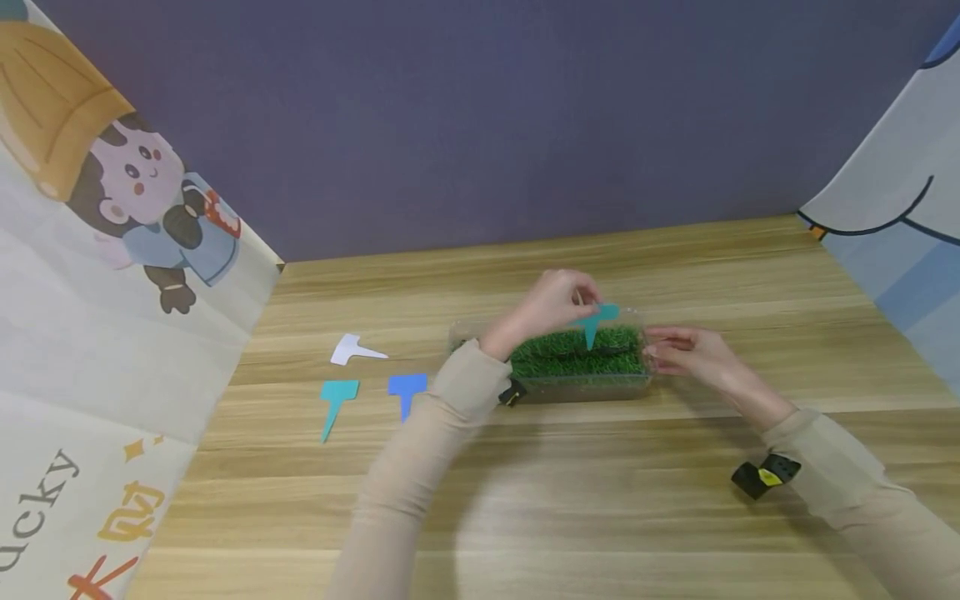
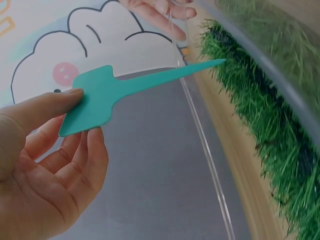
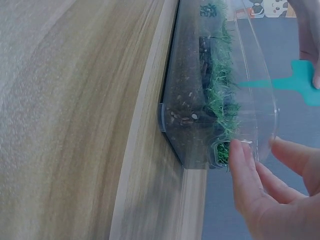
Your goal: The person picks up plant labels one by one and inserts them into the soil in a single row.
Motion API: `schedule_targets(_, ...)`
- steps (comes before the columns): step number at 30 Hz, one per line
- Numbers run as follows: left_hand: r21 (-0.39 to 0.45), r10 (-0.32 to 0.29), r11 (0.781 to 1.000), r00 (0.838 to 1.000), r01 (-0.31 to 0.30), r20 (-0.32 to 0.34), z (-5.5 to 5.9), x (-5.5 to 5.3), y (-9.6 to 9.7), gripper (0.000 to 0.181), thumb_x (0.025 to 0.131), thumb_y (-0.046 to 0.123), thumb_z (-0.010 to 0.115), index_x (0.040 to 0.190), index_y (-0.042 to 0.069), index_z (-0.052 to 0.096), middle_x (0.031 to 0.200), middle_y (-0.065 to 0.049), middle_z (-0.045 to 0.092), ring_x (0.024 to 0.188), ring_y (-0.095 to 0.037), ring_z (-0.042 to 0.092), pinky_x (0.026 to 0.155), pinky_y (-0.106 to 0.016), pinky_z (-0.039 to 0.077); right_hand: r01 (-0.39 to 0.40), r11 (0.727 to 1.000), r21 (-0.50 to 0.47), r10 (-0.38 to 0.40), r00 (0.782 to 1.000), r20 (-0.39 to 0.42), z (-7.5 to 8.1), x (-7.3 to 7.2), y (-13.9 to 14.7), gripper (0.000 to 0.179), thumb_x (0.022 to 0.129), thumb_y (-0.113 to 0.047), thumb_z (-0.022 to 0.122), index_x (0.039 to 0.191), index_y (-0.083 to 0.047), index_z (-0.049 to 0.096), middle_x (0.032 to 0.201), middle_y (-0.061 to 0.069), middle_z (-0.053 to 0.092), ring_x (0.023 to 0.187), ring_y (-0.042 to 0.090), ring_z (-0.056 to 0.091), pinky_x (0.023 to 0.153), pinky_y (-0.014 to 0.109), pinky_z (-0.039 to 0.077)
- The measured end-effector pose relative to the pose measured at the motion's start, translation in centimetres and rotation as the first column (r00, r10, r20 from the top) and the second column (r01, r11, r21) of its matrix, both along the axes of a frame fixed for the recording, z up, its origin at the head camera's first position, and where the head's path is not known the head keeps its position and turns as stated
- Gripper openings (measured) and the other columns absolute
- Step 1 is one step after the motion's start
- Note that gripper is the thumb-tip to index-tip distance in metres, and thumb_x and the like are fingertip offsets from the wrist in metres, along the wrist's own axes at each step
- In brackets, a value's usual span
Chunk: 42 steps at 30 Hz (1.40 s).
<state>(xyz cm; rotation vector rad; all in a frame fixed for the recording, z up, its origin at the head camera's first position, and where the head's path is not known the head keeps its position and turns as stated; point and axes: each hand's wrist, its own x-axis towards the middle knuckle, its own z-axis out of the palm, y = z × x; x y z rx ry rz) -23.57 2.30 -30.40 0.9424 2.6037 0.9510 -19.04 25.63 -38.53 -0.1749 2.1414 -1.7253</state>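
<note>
Pinching closed, left fingers (image 2: pixel 97 156) hold a tag (image 2: pixel 95 102), right fingers (image 3: pixel 243 180) a box (image 3: pixel 187 100) — only head view shows sleeves (image 1: pixel 405 467).

A dark panel (image 1: pixel 495 125) backs the desk (image 1: pixel 615 492). Left is a cartoon figure (image 1: pixel 138 179), right perhaps an animal print (image 2: pixel 95 50)
</note>
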Motion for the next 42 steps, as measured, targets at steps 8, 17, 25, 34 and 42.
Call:
schedule_targets(8,0.010,-0.009,1.000,1.000,0.009,0.017,-0.6,0.1,1.1,0.014,0.084,0.010,0.059,0.096,0.003,0.062,0.086,-0.003,0.062,0.072,-0.008,0.055,0.063,-0.011,0.044,0.007,0.999,0.050,-0.008,1.000,0.023,0.7,0.2,-0.3,0.054,0.089,-0.016,0.052,0.131,0.010,0.029,0.119,0.027,0.048,0.087,0.006,0.060,0.081,0.030,0.048)
schedule_targets(17,-0.041,-0.034,0.999,0.998,0.032,-0.057,-1.0,0.4,1.7,0.013,0.085,0.011,0.058,0.095,0.004,0.063,0.086,-0.002,0.063,0.072,-0.006,0.055,0.063,-0.009,0.043,0.004,0.999,0.051,-0.006,1.000,0.025,0.6,0.2,-0.1,0.054,0.090,-0.016,0.051,0.131,0.010,0.029,0.121,0.027,0.046,0.087,0.005,0.059,0.081,0.029,0.048)
schedule_targets(25,-0.111,-0.046,0.993,0.988,0.030,-0.145,-1.0,0.5,2.1,0.011,0.085,0.014,0.059,0.092,0.007,0.064,0.084,0.002,0.062,0.067,-0.003,0.053,0.060,-0.009,0.041,0.006,1.000,0.031,-0.007,0.999,0.033,0.7,0.3,-0.2,0.055,0.090,-0.016,0.052,0.132,0.010,0.029,0.117,0.020,0.052,0.088,0.005,0.059,0.081,0.028,0.048)
schedule_targets(34,-0.159,-0.068,0.987,0.974,0.033,-0.217,-0.7,0.7,2.5,0.013,0.086,0.014,0.057,0.094,0.007,0.064,0.088,0.002,0.061,0.072,-0.003,0.052,0.063,-0.007,0.040,0.004,0.999,0.048,-0.005,1.000,0.028,0.8,0.3,-0.3,0.054,0.090,-0.017,0.052,0.132,0.009,0.030,0.117,0.022,0.051,0.087,0.004,0.059,0.082,0.031,0.048)
schedule_targets(42,-0.214,-0.070,0.977,0.954,0.007,-0.292,-0.8,1.0,2.8,0.015,0.087,0.015,0.055,0.096,0.008,0.065,0.091,0.002,0.060,0.074,-0.003,0.054,0.060,-0.006,0.040,0.001,0.999,0.040,-0.002,1.000,0.023,0.7,0.3,-0.2,0.055,0.089,-0.016,0.052,0.131,0.010,0.029,0.117,0.022,0.052,0.087,0.005,0.060,0.082,0.031,0.048)
